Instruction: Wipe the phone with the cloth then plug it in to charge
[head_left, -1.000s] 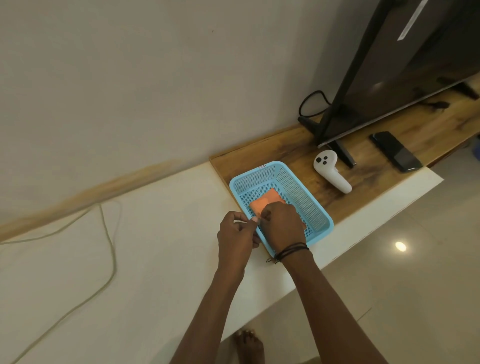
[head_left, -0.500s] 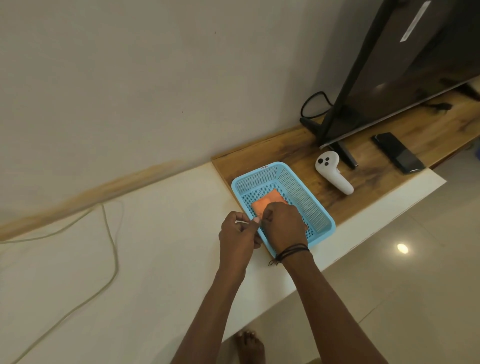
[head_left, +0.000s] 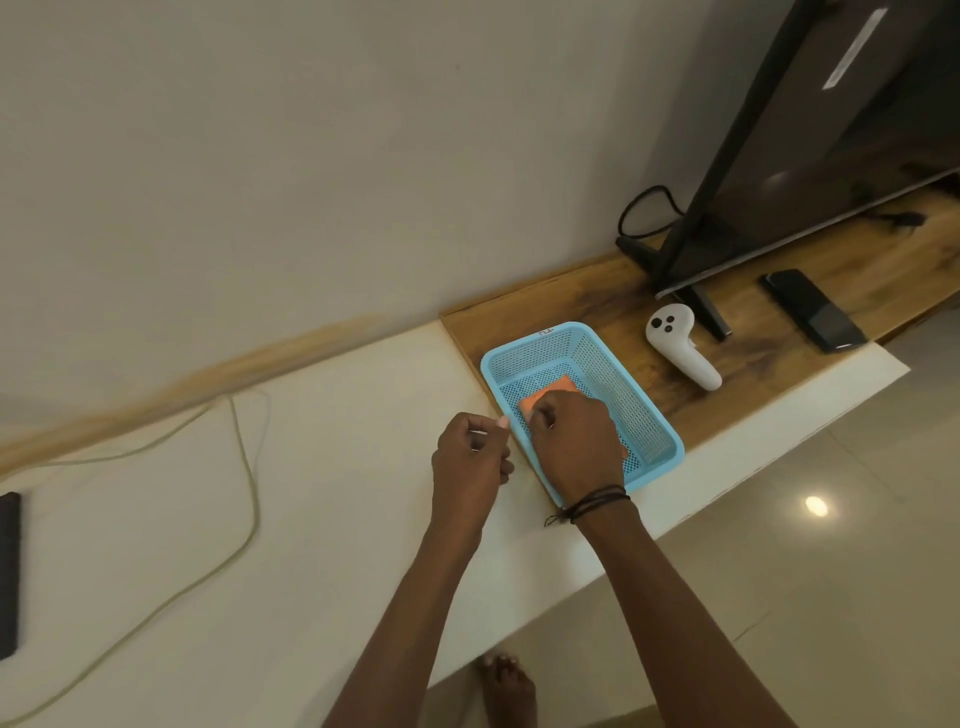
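An orange cloth (head_left: 551, 391) lies folded in a light blue mesh basket (head_left: 519, 347) on the counter. My right hand (head_left: 576, 441) reaches into the basket and covers the near part of the cloth, fingertips pinched at its left edge. Just left of the basket, my left hand (head_left: 470, 462) hovers over the white counter, fingers curled with nothing in them. A dark flat phone (head_left: 8, 571) lies at the far left edge of the view, cut off. A pale charging cable (head_left: 249, 467) snakes across the white counter between the phone and my hands.
A white handheld controller (head_left: 680, 353) and a second dark flat device (head_left: 813, 317) lie on the wooden shelf (head_left: 571, 296) right of the basket. A large television (head_left: 831, 130) stands behind them with a black cord (head_left: 644, 208). My bare foot (head_left: 506, 691) shows on the tiled floor.
My left hand has drawn away from the cloth to the left and now sits outside the basket. My right hand stays on the cloth. The view shifted left, revealing the phone.
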